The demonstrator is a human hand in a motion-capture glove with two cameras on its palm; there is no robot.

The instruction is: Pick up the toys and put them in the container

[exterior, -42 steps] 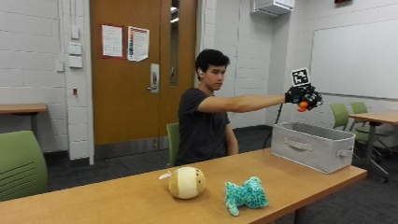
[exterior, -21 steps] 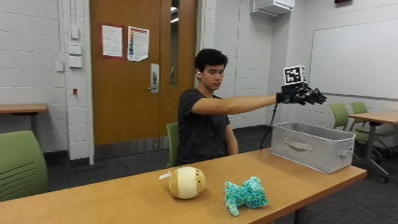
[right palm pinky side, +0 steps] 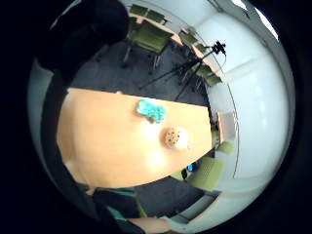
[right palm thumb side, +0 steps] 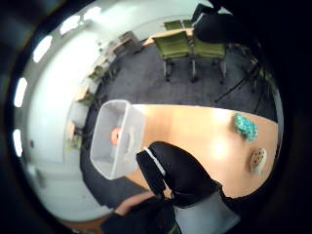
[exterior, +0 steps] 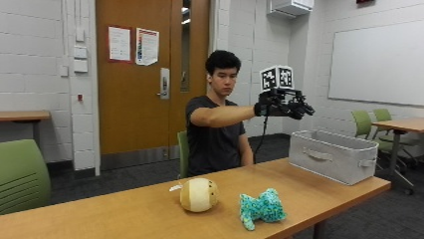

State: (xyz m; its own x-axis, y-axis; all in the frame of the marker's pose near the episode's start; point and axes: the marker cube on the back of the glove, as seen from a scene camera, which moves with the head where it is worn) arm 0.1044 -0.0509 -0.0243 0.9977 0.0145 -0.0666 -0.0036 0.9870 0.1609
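Observation:
My gloved right hand [exterior: 286,106] hangs in the air, left of and above the grey container [exterior: 334,155], fingers spread and holding nothing. The thumb side palm view shows the glove's thumb [right palm thumb side: 174,171] beside the container [right palm thumb side: 117,139], with an orange toy [right palm thumb side: 115,134] lying inside it. A round beige toy [exterior: 199,194] and a teal plush toy [exterior: 261,207] sit on the wooden table [exterior: 119,214], well left of the container. Both also show in the little finger side palm view: the teal plush toy [right palm pinky side: 151,110] and the beige toy [right palm pinky side: 175,138].
The container stands at the table's right end, near its edge. Green chairs [exterior: 20,174] and another table [exterior: 401,124] stand around the room. A tripod [right palm pinky side: 195,68] stands on the carpet beyond the table.
A second ago my hand held an orange toy over the container. It let the toy go, opened, and has since drawn back to the left, away from the container.

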